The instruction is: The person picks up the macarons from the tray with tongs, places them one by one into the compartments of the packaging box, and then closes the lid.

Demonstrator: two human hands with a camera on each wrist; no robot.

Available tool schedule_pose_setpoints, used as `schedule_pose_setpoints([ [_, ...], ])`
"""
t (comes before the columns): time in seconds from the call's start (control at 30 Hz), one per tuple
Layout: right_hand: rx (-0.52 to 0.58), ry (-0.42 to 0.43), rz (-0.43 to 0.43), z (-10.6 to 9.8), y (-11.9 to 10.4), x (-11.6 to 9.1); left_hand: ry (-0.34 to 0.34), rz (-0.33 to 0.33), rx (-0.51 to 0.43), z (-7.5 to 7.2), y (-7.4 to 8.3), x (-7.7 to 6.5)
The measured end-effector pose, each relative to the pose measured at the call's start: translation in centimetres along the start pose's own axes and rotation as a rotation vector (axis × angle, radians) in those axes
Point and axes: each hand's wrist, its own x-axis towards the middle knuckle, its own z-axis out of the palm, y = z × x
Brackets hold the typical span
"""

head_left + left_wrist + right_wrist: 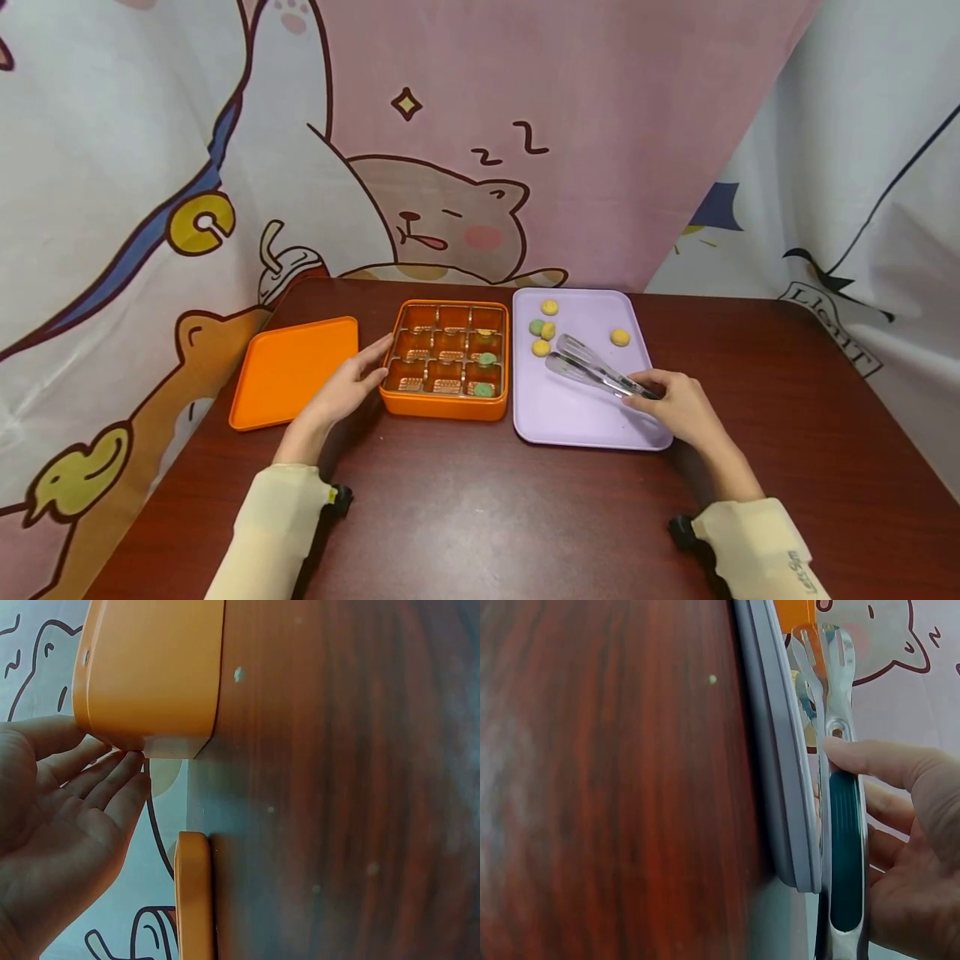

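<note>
- Two risks we judge: the tongs [596, 371] may slip, since the right hand [678, 406] only pinches their handle end, or nudge the small cakes [545, 330] on the lilac tray [592, 425].
- Our left hand [345, 392], fingers straight, touches the orange compartment box [442, 406] on the table [495, 517].

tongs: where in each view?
Head: tongs lie right of centre on the purple tray, gripped by the right hand.
Left wrist: not in view.
Right wrist: tongs run vertically at right, beside the tray edge.
Shared landmark: orange box.
</note>
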Motion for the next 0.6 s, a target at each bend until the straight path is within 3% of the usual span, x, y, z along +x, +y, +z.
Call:
schedule_pose_setpoints([
  [0.3,-0.030,-0.019,0.029,0.30,-0.47,0.23,0.002,-0.008,-0.007,-0.01,-0.07,0.01],
  [0.6,-0.083,-0.018,-0.012,0.51,-0.57,0.39,0.000,-0.001,-0.020,-0.01,0.06,-0.08],
])
